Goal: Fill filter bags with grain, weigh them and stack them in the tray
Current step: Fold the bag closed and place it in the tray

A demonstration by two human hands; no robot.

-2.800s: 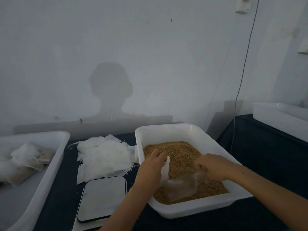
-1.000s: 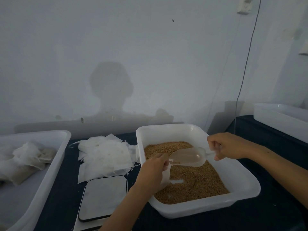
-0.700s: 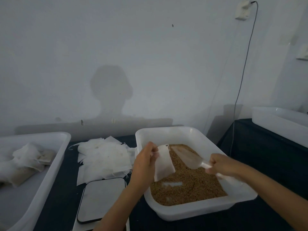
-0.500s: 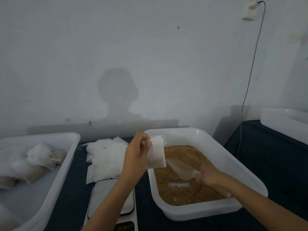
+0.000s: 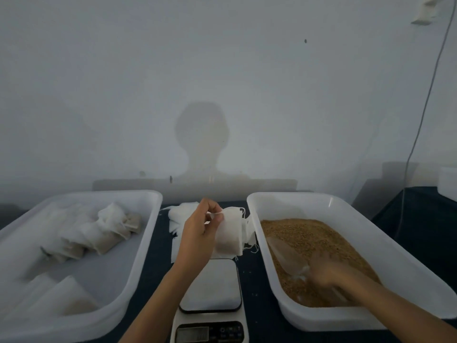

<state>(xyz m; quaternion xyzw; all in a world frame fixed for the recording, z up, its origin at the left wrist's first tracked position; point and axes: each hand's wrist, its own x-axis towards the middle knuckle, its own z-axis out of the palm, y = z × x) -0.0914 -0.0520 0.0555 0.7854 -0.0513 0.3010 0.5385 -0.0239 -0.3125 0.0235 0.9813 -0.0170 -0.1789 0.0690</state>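
Observation:
My left hand (image 5: 200,233) pinches the top of a white filter bag (image 5: 228,233) with grain in its bottom, holding it in the air above the far edge of the scale (image 5: 211,285). My right hand (image 5: 326,271), blurred, is low over the grain (image 5: 309,233) in the right white tub (image 5: 351,216), at the handle of a clear plastic scoop (image 5: 284,253) that lies on the grain. Whether its fingers still grip the handle is unclear. The left white tray (image 5: 148,231) holds several filled bags (image 5: 108,233).
A heap of empty filter bags (image 5: 180,216) lies on the dark table behind the scale, between the two tubs. The scale's display panel (image 5: 210,331) is at the near edge. A cable (image 5: 420,125) hangs down the wall at the right. Another white tub (image 5: 448,181) stands far right.
The scoop tipped grain into the bag over the tub. My left hand then carried the bag up and left out of the tub, while my right hand lowered the scoop onto the grain.

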